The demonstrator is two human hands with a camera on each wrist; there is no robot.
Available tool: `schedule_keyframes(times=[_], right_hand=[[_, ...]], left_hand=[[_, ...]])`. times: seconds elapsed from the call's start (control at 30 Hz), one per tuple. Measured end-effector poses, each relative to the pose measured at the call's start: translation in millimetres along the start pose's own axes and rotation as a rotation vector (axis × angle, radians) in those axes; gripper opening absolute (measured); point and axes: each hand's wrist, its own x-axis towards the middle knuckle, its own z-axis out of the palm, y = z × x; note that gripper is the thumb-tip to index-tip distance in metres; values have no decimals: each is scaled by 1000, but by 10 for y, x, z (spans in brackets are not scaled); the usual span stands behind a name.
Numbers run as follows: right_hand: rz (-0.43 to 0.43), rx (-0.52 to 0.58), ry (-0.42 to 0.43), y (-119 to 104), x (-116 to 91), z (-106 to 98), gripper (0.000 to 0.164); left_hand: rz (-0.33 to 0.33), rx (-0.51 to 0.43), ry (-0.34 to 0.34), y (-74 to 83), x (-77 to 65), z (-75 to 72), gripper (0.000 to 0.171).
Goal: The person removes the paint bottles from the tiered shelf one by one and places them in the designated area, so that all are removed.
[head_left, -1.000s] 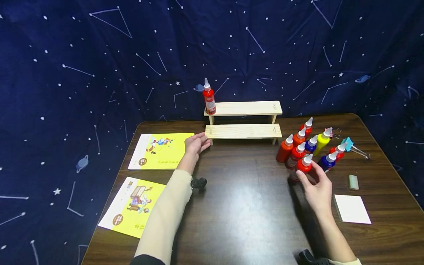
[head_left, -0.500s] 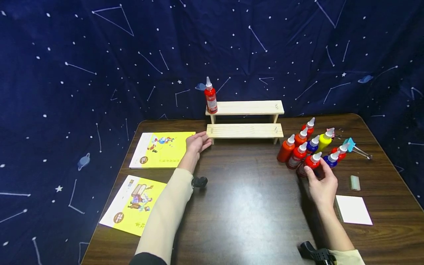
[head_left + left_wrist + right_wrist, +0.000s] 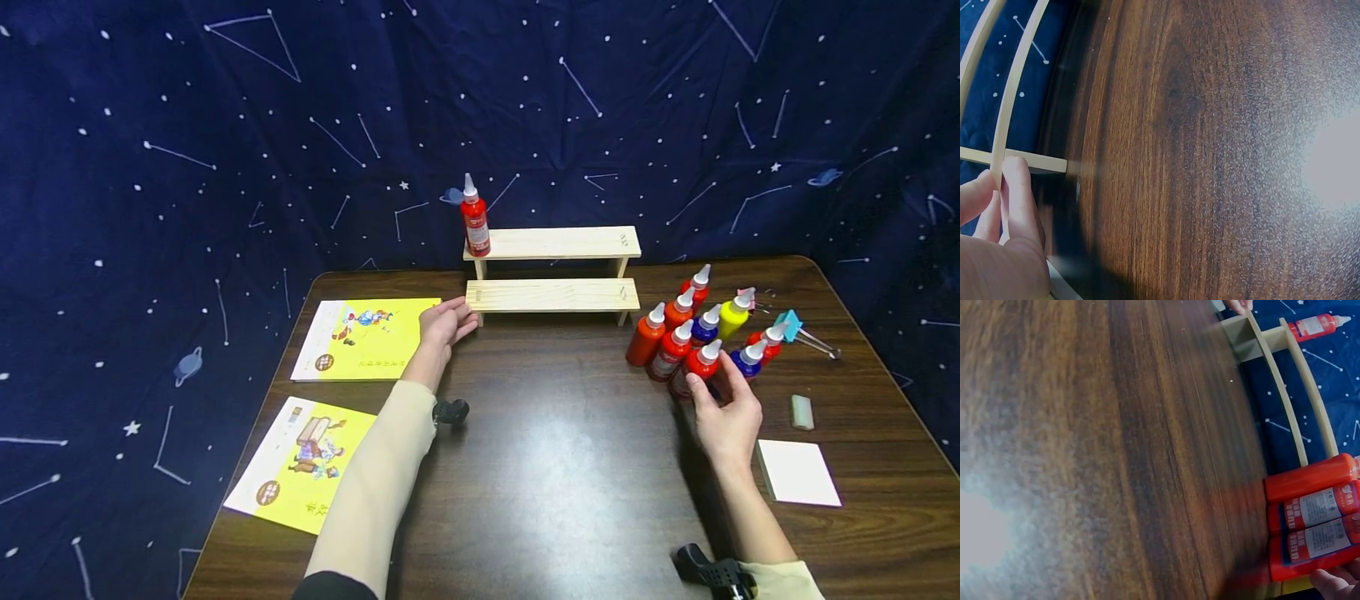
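My right hand (image 3: pixel 727 421) holds a red squeeze bottle (image 3: pixel 702 363) with a white nozzle, thumb on one side and fingers on the other. It stands upright at the front of a cluster of several bottles, beside another red bottle (image 3: pixel 670 350). In the right wrist view only part of that hand (image 3: pixel 1338 584) shows, by the lowest red bottle (image 3: pixel 1316 547). My left hand (image 3: pixel 444 325) pinches the left end of the lower board of a two-tier wooden shelf (image 3: pixel 551 296); the left wrist view shows thumb and fingers on either side of the board (image 3: pixel 1013 87). One red bottle (image 3: pixel 476 223) stands at the upper tier's left end.
Two yellow booklets (image 3: pixel 378 350) lie on the left of the brown table (image 3: pixel 540 467). Blue (image 3: pixel 705 327) and yellow (image 3: pixel 733 317) bottles stand in the right cluster. Nearby are a turquoise binder clip (image 3: pixel 789 325), a pale eraser-like block (image 3: pixel 802 412) and a white pad (image 3: pixel 798 472).
My right hand has moved a little to the right with the red bottle, now close beside the other bottles. My left hand stays at the shelf's end.
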Motion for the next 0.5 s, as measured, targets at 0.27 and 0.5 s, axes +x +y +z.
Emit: schedule_keyframes(times=[0.27,0.5], right_hand=[[-87,55,108,-133,-73,-95,51],[-361,225,201,-665,-196,-186,42]], left_hand=[[-5,1,5,6,8,4,27],[-7,9,3,-25,9,18,28]])
